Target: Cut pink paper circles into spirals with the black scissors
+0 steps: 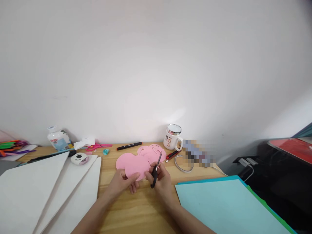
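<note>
Wooden tabletop point(129, 209), pale, smooth, with long grain lines, its back running along a matte white wall point(151, 71).

Left hand point(126, 182): thumb on top, pinching the lower edge of a pink paper disc point(136, 168). Right hand point(161, 180): fingers wrapped round the black handles of the scissors point(155, 175), metal blades angled up and away. Right thumb lies at the disc's right edge; cannot tell whether it presses on it. Hands just beside each other.

Around the work: cut pink paper point(159, 152) with curved openings, heaped behind the disc; black marker point(129, 146), slim, lying near the wall; white mug point(168, 141), glossy, with shiny metal rim, upright; grey curved band point(178, 167) right of it.

Edges and room: white sheets point(78, 208), stiff, overlapping, straight-sided, bound the left; light blue sheet point(219, 204), flat, atop darker blue and green layers, bounds the right. Between them a strip of wood runs from the hands to the near side; forearms cross it from below.

The disc: flat, matte, even pink, smoothly rounded, held above the tabletop near mid-view, overlapping another pink round point(123, 161) at its left.
</note>
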A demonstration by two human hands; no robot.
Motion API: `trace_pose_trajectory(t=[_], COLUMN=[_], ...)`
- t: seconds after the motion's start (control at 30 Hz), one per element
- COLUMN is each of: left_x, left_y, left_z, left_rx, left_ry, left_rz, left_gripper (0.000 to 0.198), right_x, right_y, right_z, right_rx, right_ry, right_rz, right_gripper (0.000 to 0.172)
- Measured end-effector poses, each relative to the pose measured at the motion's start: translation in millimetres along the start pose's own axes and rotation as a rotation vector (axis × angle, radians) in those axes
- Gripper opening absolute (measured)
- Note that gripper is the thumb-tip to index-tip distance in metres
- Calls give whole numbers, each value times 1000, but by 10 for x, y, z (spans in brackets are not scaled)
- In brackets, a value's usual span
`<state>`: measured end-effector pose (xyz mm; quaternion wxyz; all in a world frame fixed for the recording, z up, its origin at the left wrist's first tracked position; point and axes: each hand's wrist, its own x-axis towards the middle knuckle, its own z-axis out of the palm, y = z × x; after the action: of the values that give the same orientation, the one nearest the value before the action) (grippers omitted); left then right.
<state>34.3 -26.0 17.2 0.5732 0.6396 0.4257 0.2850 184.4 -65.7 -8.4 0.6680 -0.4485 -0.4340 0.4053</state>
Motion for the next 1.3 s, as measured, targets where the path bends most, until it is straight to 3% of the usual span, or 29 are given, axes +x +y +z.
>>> trace_pose_trajectory(t=[0.23,0.37,0.53,0.6,0.9,1.1,1.3], left_x=[-11,-19,-63,-81,-98,-100,-107], left_y=[-2,21,89,115,112,136,128], left_z=[92,80,81,109,174,224,231], left_rx=[-10,-97,-7,32,60,56,114], left_ry=[77,227,350,380,454,445,534], left_rz=[70,108,130,108,126,88,81], left_gripper=[45,45,48,49,47,45,27], right_x=[27,25,-78,-113,-108,-98,-100], right_y=[12,30,16,14,58,-9,-88], right_z=[0,-7,72,103,53,61,58], right_rx=[52,20,144,186,148,188,176], right_ry=[27,-131,-428,-477,-402,-458,-452], right_rz=[54,74,134,135,184,128,155], right_gripper=[27,27,35,34,42,35,35])
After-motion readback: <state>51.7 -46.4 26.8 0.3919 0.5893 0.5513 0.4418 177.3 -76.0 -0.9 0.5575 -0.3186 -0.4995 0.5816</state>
